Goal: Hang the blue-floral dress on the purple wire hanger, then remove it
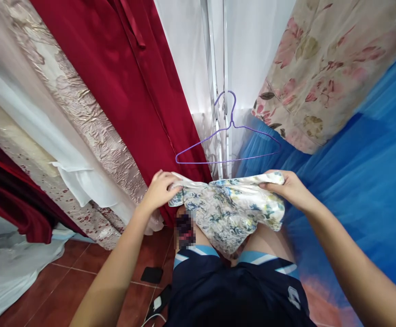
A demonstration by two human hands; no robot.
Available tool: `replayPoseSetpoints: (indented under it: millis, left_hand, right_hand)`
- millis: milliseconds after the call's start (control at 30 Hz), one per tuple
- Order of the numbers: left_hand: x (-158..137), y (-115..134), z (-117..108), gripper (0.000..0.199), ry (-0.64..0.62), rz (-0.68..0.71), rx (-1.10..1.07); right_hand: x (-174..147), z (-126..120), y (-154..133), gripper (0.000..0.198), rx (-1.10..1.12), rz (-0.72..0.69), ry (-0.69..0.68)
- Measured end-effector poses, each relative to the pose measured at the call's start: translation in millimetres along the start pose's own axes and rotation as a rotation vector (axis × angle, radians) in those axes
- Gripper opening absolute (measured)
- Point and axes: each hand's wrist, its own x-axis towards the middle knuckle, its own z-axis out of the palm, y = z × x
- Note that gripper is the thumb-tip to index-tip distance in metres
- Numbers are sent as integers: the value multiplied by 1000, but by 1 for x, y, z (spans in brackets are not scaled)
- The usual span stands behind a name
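From where I stand, the floral garment [230, 204] is spread above the person's thighs [271, 240], stretched between two hands. The left hand [161, 190] grips one upper corner, its wrist bent inward; the right hand [288, 187] pinches the opposite corner, thumb on the near side. Both forearms [117, 268] reach forward, well apart. Just beyond the garment hangs a purple hanger [232, 122], between red fabric [129, 86] and blue fabric [364, 168].

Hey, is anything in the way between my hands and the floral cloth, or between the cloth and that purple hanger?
Nothing visible. Your left hand and right hand both hold the floral cloth; no object shows between it and the purple hanger.
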Motion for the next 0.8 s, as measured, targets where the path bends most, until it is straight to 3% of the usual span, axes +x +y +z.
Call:
replayPoseSetpoints:
  millis: [100,233,367,467,567,667,800]
  left_hand:
    - [22,-3,-28,28,125,48,77]
    - [49,25,-42,13,204,133,-10]
    - [76,54,-22,20,161,130,-263]
    - [90,61,4,27,137,7,-539]
    - [96,60,22,31,165,-115,-793]
    - [92,60,23,35,165,-152,-901]
    - [88,63,13,38,58,-207,-963]
  right_hand:
    - [6,14,-4,25,-31,-90,-17]
    - [15,21,-6,25,8,-112,72]
    - [20,19,10,23,56,-116,134]
    - [23,11,28,22,-6,-137,185]
    - [31,-7,40,21,-124,-207,320]
    - [50,-31,39,21,-230,-293,469]
    - [88,-56,23,19,-393,-520,614]
